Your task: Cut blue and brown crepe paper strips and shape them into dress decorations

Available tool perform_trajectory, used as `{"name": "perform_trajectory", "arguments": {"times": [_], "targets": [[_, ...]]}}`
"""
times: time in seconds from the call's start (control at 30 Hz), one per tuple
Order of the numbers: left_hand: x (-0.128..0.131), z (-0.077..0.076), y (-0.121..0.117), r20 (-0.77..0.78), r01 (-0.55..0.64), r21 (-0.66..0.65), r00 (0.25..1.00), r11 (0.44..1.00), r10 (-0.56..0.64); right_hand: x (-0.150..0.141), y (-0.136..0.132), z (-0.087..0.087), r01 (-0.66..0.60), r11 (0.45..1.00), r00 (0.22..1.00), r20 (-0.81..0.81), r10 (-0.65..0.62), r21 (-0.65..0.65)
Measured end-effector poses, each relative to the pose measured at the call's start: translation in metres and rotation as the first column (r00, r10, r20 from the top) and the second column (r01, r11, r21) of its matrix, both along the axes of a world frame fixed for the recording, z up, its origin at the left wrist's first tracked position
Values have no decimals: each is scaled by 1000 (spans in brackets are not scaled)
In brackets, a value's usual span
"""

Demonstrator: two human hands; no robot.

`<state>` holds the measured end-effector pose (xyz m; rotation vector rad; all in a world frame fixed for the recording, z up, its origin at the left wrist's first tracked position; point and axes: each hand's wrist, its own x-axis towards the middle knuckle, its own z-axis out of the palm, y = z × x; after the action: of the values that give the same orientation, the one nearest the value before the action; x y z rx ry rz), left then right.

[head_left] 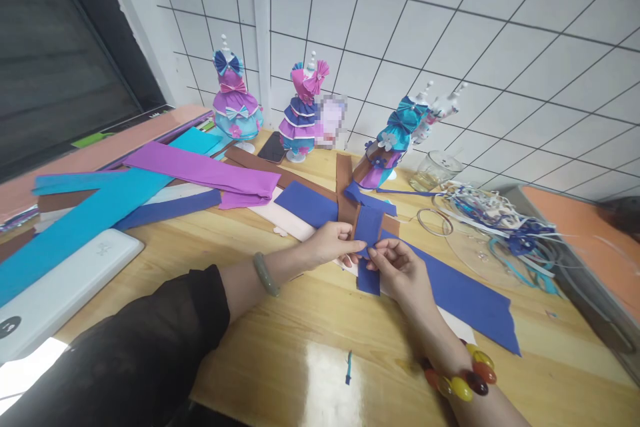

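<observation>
My left hand (325,245) and my right hand (404,273) meet over the table. Between them they pinch a short dark blue strip (369,221) that looks like cloth or crepe paper, with a brown edge showing behind it. Its lower end seems to hang below my fingers, though I cannot tell if that is the same piece. Fingers of both hands are closed at its lower edge. Under and beside my hands lie a long blue strip (470,297), another blue piece (306,203), a brown strip (344,177) and a pale pink strip (277,213).
Purple (210,170) and turquoise strips (100,220) pile up at left, beside a white power bank (75,287). Small dressed mannequins (237,107) stand along the tiled wall, near a phone (271,148). Right are a glass (435,170), tangled scraps (500,217) and an orange-topped box (590,233).
</observation>
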<state>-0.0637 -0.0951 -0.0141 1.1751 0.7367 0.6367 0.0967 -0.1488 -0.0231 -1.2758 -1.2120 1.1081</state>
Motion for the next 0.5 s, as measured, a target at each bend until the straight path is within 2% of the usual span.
{"name": "perform_trajectory", "arguments": {"times": [0.3,0.4,0.5], "targets": [[-3,4,1,19,-35,48,999,998,34,1,0,1,-49,998,998,27,48,35],[-2,2,3,58,-54,6,997,999,54,0,-3,2,-98,992,992,84,91,78],[-1,-1,4,100,-42,-59,994,997,48,-1,-5,0,-147,987,980,145,137,64]]}}
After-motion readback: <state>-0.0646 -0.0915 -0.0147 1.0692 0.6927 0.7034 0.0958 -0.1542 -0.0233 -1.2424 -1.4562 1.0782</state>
